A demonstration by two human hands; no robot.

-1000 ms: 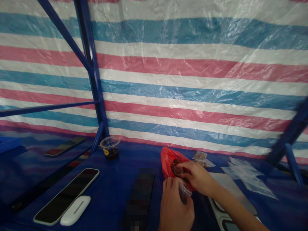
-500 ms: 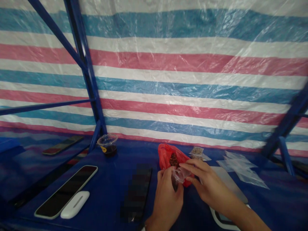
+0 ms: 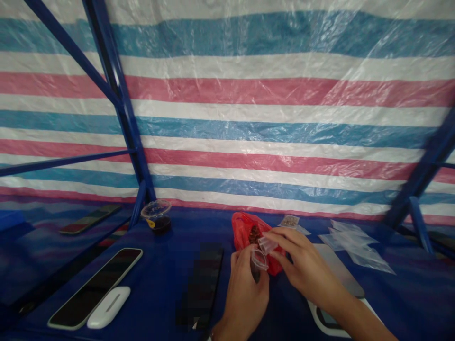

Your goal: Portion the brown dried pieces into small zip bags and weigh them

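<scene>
My left hand (image 3: 247, 289) is closed around a small clear plastic container (image 3: 260, 260) whose rounded mouth faces up; something dark shows below its rim. Between the thumb and fingers of my right hand (image 3: 302, 260) is a clear, cup-like plastic piece (image 3: 268, 245), held just above that mouth. Whether the two clear pieces touch, I cannot tell. Right behind them lies an open red plastic bag (image 3: 245, 225) with dark brown bits (image 3: 254, 235) inside.
A flat scale (image 3: 341, 272) is partly under my right forearm. Clear zip bags (image 3: 355, 241) and a filled small bag (image 3: 289, 221) lie behind it. On the left are a phone (image 3: 95, 289), a white earbud case (image 3: 109, 307) and a lidded cup (image 3: 158, 218). A blurred dark object (image 3: 204, 284) lies mid-table.
My right hand has lifted slightly with the clear piece, which now stands apart in outline from what my left hand holds. The rounded mouth has become visible. The view has shifted slightly.
</scene>
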